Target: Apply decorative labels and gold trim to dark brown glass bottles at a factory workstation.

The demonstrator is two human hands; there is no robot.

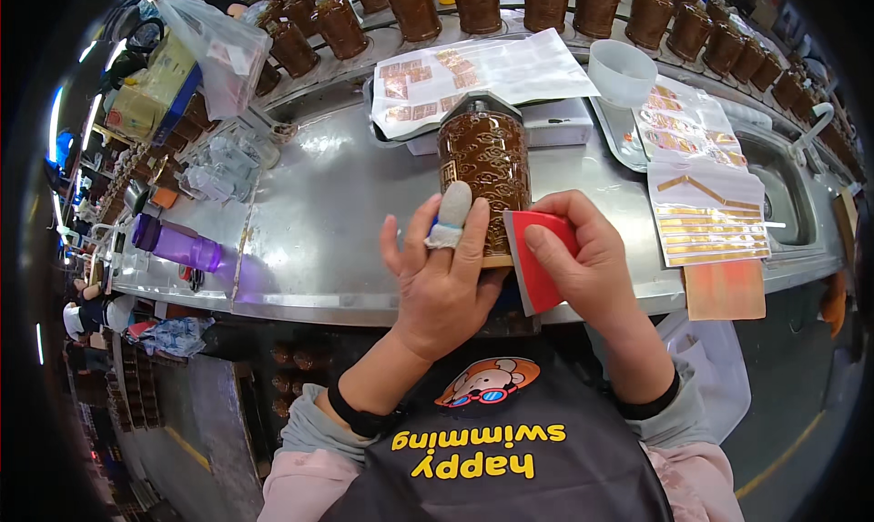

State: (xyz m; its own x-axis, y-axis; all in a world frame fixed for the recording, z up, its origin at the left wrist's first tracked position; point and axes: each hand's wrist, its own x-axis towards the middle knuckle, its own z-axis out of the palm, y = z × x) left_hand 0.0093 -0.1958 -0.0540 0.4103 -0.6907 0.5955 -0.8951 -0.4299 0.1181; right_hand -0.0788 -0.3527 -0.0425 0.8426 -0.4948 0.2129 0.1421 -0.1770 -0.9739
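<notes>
A glossy brown jar [496, 158] with raised cloud patterns lies in front of me, its dark angular end pointing away. My left hand [442, 281] rests on its left side near the close end, fingers spread; one finger wears a pale cloth finger cover [455, 203]. Between the thumb and fingers of my right hand [587, 263] is a red scraper [549, 260] with a grey edge. That edge is against or very close to the jar's lower right side; I cannot tell whether they touch.
White decal sheets [510, 67] lie on a tray beyond the jar. Gold strip decals [710, 217] sit at the right, near a sink [774, 194]. A translucent tub [622, 69] stands behind. At left are a purple bottle [177, 243] and a plastic bag [214, 53]. Brown jars [478, 3] line the back.
</notes>
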